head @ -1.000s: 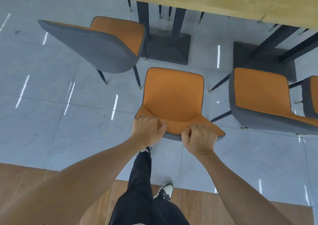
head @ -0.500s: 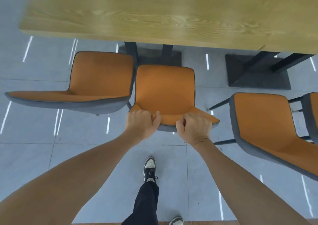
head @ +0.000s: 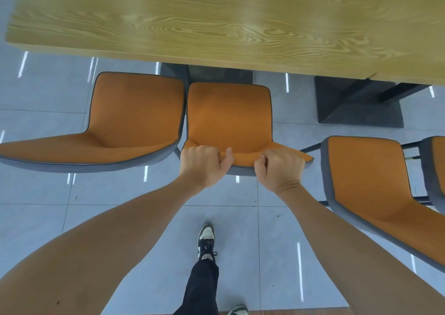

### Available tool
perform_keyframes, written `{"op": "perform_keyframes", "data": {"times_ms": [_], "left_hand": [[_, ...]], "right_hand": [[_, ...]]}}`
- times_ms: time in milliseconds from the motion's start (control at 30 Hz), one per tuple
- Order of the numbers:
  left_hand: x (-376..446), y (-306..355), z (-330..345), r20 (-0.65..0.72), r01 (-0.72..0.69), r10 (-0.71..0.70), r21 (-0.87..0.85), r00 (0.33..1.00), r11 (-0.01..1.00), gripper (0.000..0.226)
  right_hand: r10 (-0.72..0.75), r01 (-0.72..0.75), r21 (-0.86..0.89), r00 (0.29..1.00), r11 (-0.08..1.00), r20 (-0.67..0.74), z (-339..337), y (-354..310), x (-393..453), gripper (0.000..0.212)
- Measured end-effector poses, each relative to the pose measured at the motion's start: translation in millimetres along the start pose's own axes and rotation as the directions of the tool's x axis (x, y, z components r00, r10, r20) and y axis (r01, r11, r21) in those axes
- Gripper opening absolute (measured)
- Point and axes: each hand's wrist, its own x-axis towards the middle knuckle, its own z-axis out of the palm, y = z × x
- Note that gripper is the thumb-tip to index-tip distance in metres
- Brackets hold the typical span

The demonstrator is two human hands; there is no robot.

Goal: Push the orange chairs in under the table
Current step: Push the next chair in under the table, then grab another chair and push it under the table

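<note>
Bright even light, white streaks glaring off the floor tiles [head: 43,218], soft blur, wide-angle bending at edges

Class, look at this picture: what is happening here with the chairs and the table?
A person grips the top of the middle chair's backrest with the left hand and the right hand, facing the wooden table. Its seat is not yet under the tabletop. Another chair stands close on its left, and a third stands farther back on the right.
</note>
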Motion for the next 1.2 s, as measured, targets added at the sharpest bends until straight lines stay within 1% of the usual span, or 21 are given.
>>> {"op": "perform_keyframes", "data": {"times_ms": [67, 133, 200, 233, 333, 400, 467, 533, 567, 600, 700, 767, 833, 900, 967, 1033, 1133, 1200], "left_hand": [[1.1, -3.8, 5.4, -0.005, -0.011, 0.011, 0.001, 1.000, 1.000, 0.073], [1.9, -8.3, 9.3, -0.042, -0.025, 0.025, 0.000, 0.999, 1.000, 0.071], [2.3, -9.0, 8.3, -0.063, -0.022, 0.022, 0.001, 0.998, 1.000, 0.069], [2.1, -7.9, 7.0, -0.052, -0.016, 0.016, 0.007, 0.999, 1.000, 0.068], [-2.2, -4.5, 3.8, -0.005, -0.001, 0.002, 0.022, 1.000, 1.000, 0.065], [-5.0, -1.9, 2.5, 0.011, 0.014, -0.014, -0.010, 1.000, 1.000, 0.059], [-8.1, 2.4, 0.8, 0.038, 0.032, -0.031, -0.033, 0.999, 0.999, 0.056], [-12.2, 17.3, -1.9, 0.068, 0.013, -0.011, -0.019, 0.998, 1.000, 0.057], [-14.1, 31.5, -5.0, 0.078, -0.020, 0.021, -0.021, 0.997, 1.000, 0.057], [-15.5, 48.9, -6.7, 0.087, -0.064, 0.067, -0.034, 0.994, 0.997, 0.056], [-20.5, 116.5, -15.0, 0.111, -0.193, 0.205, -0.114, 0.972, 0.975, 0.046], [-25.5, 166.4, -18.3, 0.141, -0.267, 0.294, -0.180, 0.945, 0.947, 0.042], [-32.1, 216.7, -17.5, 0.168, -0.333, 0.366, -0.197, 0.915, 0.922, 0.052], [-39.9, 267.9, -12.1, 0.187, -0.376, 0.408, -0.183, 0.894, 0.908, 0.059], [-50.9, 318.1, -1.5, 0.181, -0.433, 0.463, -0.183, 0.867, 0.883, 0.058], [-63.5, 366.5, 11.2, 0.173, -0.471, 0.507, -0.212, 0.844, 0.856, 0.057], [-83.3, 433.6, 35.2, 0.199, -0.459, 0.514, -0.264, 0.834, 0.848, 0.052], [-99.0, 478.9, 54.6, 0.228, -0.448, 0.502, -0.253, 0.834, 0.858, 0.048]], "right_hand": [[-0.018, 0.018, -0.004, 1.000, 1.000, -0.007, 3.1, -0.4, -0.8, 0.036], [-0.025, 0.025, -0.002, 1.000, 1.000, -0.019, 6.8, -0.9, -2.2, 0.036], [-0.009, 0.010, 0.013, 1.000, 1.000, -0.013, 7.7, -0.7, -1.2, 0.036], [0.004, -0.005, 0.022, 1.000, 1.000, 0.006, 7.2, -0.7, -0.7, 0.036], [0.047, -0.049, 0.014, 0.993, 0.999, 0.109, 3.1, -2.2, -4.3, 0.036], [0.065, -0.065, -0.003, 0.979, 0.998, 0.193, -3.7, -3.2, -5.0, 0.038], [0.069, -0.084, 0.044, 0.958, 0.995, 0.280, -15.1, -1.7, -8.5, 0.042], [0.069, -0.114, 0.130, 0.949, 0.985, 0.307, -29.8, 8.4, -19.5, 0.038], [0.083, -0.131, 0.145, 0.951, 0.981, 0.297, -37.6, 18.3, -28.5, 0.032], [0.108, -0.155, 0.134, 0.946, 0.979, 0.304, -45.7, 30.6, -39.1, 0.032], [0.218, -0.244, 0.014, 0.892, 0.970, 0.396, -75.9, 79.9, -73.9, 0.048], [0.292, -0.294, -0.053, 0.880, 0.954, 0.375, -106.3, 114.7, -98.4, 0.054], [0.359, -0.342, -0.110, 0.881, 0.933, 0.309, -137.6, 151.0, -124.9, 0.060], [0.435, -0.386, -0.212, 0.851, 0.898, 0.295, -164.2, 188.7, -151.9, 0.063], [0.508, -0.440, -0.276, 0.817, 0.855, 0.272, -184.8, 228.2, -180.7, 0.060], [0.563, -0.505, -0.279, 0.803, 0.817, 0.193, -200.1, 268.6, -212.1, 0.051], [0.619, -0.586, -0.264, 0.784, 0.766, 0.054, -221.0, 323.0, -252.8, 0.041], [0.646, -0.612, -0.276, 0.762, 0.741, 0.048, -230.0, 361.9, -276.5, 0.036]]}}
